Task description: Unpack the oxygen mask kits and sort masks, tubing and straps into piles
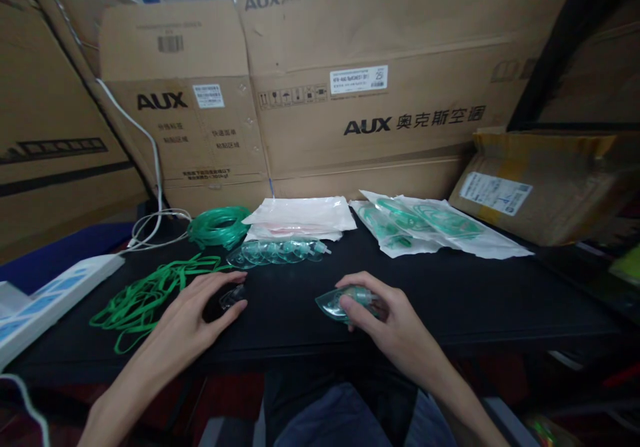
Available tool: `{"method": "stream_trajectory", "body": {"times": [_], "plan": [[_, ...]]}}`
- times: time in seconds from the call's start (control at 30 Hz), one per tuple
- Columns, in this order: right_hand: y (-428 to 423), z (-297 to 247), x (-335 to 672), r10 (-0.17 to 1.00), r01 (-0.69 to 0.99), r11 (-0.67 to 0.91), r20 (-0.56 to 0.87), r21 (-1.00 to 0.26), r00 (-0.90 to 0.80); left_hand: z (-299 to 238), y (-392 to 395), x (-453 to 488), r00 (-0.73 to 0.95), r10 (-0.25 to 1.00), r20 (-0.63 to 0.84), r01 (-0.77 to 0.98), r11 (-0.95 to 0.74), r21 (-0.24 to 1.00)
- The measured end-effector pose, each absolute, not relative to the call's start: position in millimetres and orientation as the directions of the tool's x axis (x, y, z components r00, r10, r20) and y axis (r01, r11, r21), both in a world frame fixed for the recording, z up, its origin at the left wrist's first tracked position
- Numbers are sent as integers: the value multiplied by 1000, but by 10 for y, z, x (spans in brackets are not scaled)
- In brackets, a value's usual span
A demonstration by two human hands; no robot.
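Observation:
My right hand (370,307) is closed around a clear green oxygen mask (333,305), thumb on its near side, its pointed end turned left. My left hand (203,304) is over the table with thumb and fingers apart. Between them lie small clear plastic pieces (233,295), partly hidden by the hand. Just beyond, a row of nested clear green masks (280,252) lies on the black table. Beside my left wrist is a loose tangle of green elastic straps (150,294). A coil of green tubing (219,226) sits behind the straps.
White pouches (303,214) are stacked behind the mask row. Several clear-fronted packs with green tubing (445,224) lie at right. A white power strip (60,307) and cable border the left side. Cardboard sheets (370,147) wall the back; a carton (540,187) stands at right.

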State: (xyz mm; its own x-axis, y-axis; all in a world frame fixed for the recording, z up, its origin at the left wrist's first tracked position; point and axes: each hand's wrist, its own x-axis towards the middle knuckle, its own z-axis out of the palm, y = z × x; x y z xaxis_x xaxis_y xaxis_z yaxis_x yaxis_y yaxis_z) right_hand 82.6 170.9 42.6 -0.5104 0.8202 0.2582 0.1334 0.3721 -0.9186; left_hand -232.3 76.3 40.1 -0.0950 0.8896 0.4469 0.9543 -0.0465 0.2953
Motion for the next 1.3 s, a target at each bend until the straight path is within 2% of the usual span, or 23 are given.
{"method": "stream_trajectory", "body": {"times": [0.27,0.57,0.73,0.9,1.0,1.17,1.3], "plan": [[1708,446,828,823,134,359,245,-924,-512,367,714,-2424,40,893,448,963,-154,222],[1699,433,840,814,103,354,252,-930,-523,363,634,-2457,-43,895,444,968,-73,242],[1715,420,830,815,96,358,261,-929,-518,348,591,-2529,-14,907,422,967,-95,238],[1720,424,813,828,23,311,259,-950,-498,431,620,-2357,-27,870,493,963,-111,247],[1777,505,787,824,18,297,247,-955,-510,608,789,-2100,30,855,518,952,-182,245],[2178,755,662,763,182,527,368,-830,-531,1034,1352,-1782,191,824,534,920,-339,194],[2627,818,515,670,205,676,474,-708,-571,1177,1754,-1778,269,847,459,892,-399,214]]}}
